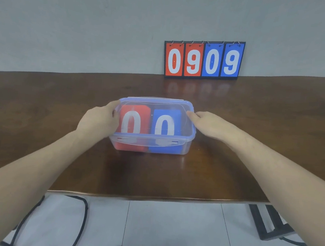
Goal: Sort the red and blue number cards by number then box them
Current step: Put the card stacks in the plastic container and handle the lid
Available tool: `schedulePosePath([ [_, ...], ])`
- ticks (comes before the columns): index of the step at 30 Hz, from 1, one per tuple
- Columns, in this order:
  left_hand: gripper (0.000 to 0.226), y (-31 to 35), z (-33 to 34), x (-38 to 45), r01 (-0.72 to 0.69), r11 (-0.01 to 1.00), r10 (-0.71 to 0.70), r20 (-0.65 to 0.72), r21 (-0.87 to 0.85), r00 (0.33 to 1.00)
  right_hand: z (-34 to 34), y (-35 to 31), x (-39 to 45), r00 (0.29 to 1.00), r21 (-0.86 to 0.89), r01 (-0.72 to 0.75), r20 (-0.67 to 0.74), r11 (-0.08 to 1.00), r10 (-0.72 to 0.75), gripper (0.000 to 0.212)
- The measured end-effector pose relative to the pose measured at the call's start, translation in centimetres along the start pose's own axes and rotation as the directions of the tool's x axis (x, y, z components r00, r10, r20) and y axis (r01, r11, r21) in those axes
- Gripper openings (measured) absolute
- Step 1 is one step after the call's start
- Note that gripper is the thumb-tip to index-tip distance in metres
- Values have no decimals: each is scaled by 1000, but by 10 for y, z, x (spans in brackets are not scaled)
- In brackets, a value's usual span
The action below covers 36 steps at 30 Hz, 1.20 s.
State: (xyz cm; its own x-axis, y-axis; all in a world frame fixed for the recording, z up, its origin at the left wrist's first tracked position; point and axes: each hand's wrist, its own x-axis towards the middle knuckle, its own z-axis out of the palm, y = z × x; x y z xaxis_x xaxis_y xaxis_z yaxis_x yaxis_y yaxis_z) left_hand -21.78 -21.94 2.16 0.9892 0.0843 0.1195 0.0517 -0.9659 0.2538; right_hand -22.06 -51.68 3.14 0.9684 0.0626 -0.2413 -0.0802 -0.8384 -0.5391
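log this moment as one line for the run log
stage: boxing | box: lid on, cards inside | left hand: grips left end | right hand: on right end

Left hand (pixel 98 118) fingertips hidden behind box (pixel 187 143); cards below top zeros unseen; forearms cut by frame edges.

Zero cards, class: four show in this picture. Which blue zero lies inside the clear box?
The blue zero card beside the red zero card under the lid; the other blue zero hangs on the scoreboard.
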Motion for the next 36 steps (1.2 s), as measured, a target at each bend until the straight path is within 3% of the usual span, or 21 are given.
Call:
schedulePosePath([
  [2, 46, -4, 1, 1, -69, 995, 70, -1, 68, 998, 0, 1, 5, 996, 7, 14, -91, 1000, -13, 35],
  [3, 44, -5, 1, 0, -169, 983, 172, -46, 69, 984, -1, 0, 7, 986, 0, 44, -163, 999, -43, 29],
  [5, 42, 0, 1, -2, -456, 888, 450, -93, -62, 888, -2, -3, 13, 953, -122, 140, -254, 983, -167, 38],
  [7, 52, 8, 1, -5, -603, 782, 617, 57, -158, 785, -4, -12, 19, 923, -248, 252, -228, 936, -309, 50],
  [9, 65, 12, 4, -5, -640, 760, 650, 171, -111, 741, -4, -24, 30, 911, -315, 350, -104, 882, -399, 60],
  [11, 71, 13, 6, -2, -660, 748, 660, 175, -70, 730, 0, -33, 44, 917, -282, 382, 0, 880, -398, 60],
  [16, 62, 19, 9, -6, -755, 655, 755, -15, 28, 655, 11, -41, 71, 875, -271, 453, -44, 849, -481, 46],
  [20, 53, 22, 16, -4, -780, 614, 788, -46, 122, 614, 11, -39, 86, 891, -206, 436, -39, 876, -453, 43],
  [30, 57, 18, 16, 4, -772, 633, 771, 42, 47, 635, 12, -39, 82, 864, -140, 469, -131, 872, -486, 32],
  [33, 70, 18, 15, 6, -723, 689, 725, 56, -51, 686, 5, -41, 70, 863, -107, 467, -163, 878, -478, 34],
  [36, 65, 22, 1, 2, -582, 772, 598, -17, -253, 801, -9, -37, 49, 836, 71, 485, -331, 872, -438, 29],
])
